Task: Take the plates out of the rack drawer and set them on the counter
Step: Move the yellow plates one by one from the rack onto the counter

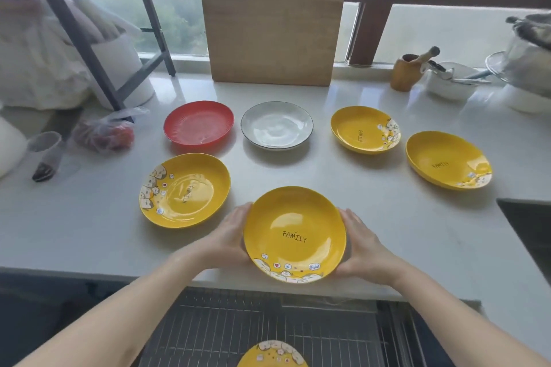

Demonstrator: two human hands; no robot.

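While both hands held it by opposite edges, a yellow "FAMILY" plate point(294, 234) sat level at the near edge of the white counter point(372, 217), its cartoon border toward the person. Whether it touched the counter could not be told. The left hand point(231, 235) cupped the plate's left rim with fingers curled around it, and the right hand point(362, 243) did the same on the right rim. Five other plates lay apart on the counter: a red plate point(199, 127), a white plate point(277, 125), and three yellow ones at left point(185, 190), right of centre point(365, 129) and far right point(448, 160). Below, in the wire rack drawer point(238, 325), one more yellow plate point(272, 354) showed at the frame's bottom edge.
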